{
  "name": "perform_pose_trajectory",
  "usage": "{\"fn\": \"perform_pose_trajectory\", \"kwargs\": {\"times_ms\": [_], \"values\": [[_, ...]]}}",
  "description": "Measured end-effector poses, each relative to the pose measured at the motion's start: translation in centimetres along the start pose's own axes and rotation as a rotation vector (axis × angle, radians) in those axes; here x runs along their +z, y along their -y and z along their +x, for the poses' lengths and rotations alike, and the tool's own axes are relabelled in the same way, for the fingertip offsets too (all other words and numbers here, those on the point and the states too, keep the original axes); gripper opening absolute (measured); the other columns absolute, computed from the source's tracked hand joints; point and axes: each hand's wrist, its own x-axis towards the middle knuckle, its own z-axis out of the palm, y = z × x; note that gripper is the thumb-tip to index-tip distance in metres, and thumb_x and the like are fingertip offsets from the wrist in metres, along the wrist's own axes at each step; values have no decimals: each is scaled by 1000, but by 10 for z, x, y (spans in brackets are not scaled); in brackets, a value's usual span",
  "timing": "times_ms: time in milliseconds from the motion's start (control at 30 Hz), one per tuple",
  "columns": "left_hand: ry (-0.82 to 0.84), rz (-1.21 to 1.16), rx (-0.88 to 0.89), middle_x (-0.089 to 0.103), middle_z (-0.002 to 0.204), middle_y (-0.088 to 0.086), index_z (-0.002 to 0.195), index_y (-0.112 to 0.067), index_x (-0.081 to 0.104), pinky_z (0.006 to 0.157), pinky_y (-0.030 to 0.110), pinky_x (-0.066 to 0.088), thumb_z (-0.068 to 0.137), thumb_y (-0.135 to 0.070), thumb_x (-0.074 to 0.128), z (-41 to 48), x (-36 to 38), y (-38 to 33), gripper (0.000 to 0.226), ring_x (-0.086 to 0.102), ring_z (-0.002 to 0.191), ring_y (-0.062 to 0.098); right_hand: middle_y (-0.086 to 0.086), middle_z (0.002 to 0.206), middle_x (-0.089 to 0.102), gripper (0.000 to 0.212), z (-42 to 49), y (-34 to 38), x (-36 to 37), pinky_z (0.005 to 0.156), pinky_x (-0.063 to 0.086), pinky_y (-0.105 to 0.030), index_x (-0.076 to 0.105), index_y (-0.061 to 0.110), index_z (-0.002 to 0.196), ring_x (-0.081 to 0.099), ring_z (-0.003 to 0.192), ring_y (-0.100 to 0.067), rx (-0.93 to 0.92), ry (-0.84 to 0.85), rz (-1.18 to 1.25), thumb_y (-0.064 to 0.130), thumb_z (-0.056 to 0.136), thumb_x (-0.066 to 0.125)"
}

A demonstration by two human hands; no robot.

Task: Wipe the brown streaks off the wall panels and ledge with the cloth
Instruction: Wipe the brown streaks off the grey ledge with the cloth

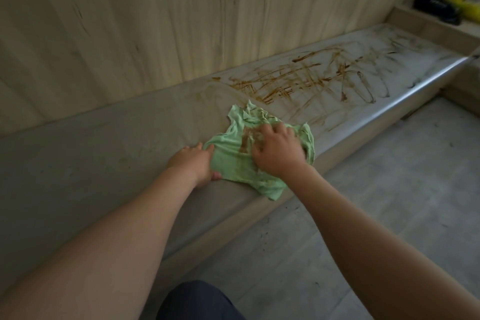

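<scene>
A light green cloth [233, 161], stained brown in its middle, lies spread on the grey ledge [104, 153]. My right hand [278, 150] lies on top of the cloth with fingers bent into the fabric. At the cloth's left edge my left hand [193, 161] holds the fabric, fingers on top and thumb at the ledge's front edge. Brown streaks [306, 80] cover the ledge to the right of the cloth. The pale wooden wall panels [155, 20] rise behind the ledge with no brown streaks that I can see.
Light plank floor [376, 202] runs below the ledge on the right. A raised wooden shelf [436, 28] at the far right end carries a black object [436, 6] and yellow items [459, 0]. My dark trouser knee [200, 301] shows at the bottom.
</scene>
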Motion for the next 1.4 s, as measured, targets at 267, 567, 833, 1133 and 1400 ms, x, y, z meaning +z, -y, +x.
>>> {"fn": "perform_pose_trajectory", "kwargs": {"times_ms": [267, 567, 833, 1133, 1400], "values": [[-62, -109, -21, 51, 153, 12, 166, -23, -3, 105, 41, 46, 88, -69, 64, -5, -13, 3, 113, 53, 136, 32, 0, 174, 1, 82, 38, -71, 27, 126, -4, -56, 6, 60, 157, -7, 159, -32, 177, 48, 18, 94, 82, 14], [-98, -22, -72, 26, 168, 6, 156, -21, 34, 116, 61, 33, 77, -85, 60, 91, -55, -33, 105, 23, 151, 45, -4, 174, 2, 81, 120, -127, 24, 126, -6, -55, 12, 54, 159, -7, 159, -33, 368, -62, 37, 90, 86, 16], [285, -151, -253, -40, 163, 11, 157, -27, -30, 112, 83, 12, 59, -74, 85, 157, -71, -45, 159, -25, 148, 57, -3, 173, 5, 77, 168, -141, 24, 127, -3, -55, 12, 50, 160, -4, 159, -29, 389, -85, 0, 83, 91, 21], [466, -161, -283, -47, 154, 24, 152, -16, -36, 106, 88, 9, 64, -73, 82, 175, -69, -51, 159, -33, 137, 68, -8, 172, 9, 73, 203, -143, 26, 126, 1, -59, 19, 41, 162, 1, 159, -32, 423, -105, -40, 69, 96, 30], [547, -145, -336, -49, 150, 30, 142, -12, -43, 105, 89, 5, 68, -74, 79, 186, -71, -54, 155, -36, 133, 71, -11, 172, 10, 74, 217, -148, 24, 126, 2, -59, 17, 39, 163, 1, 159, -32, 421, -66, -42, 65, 95, 32]]}}
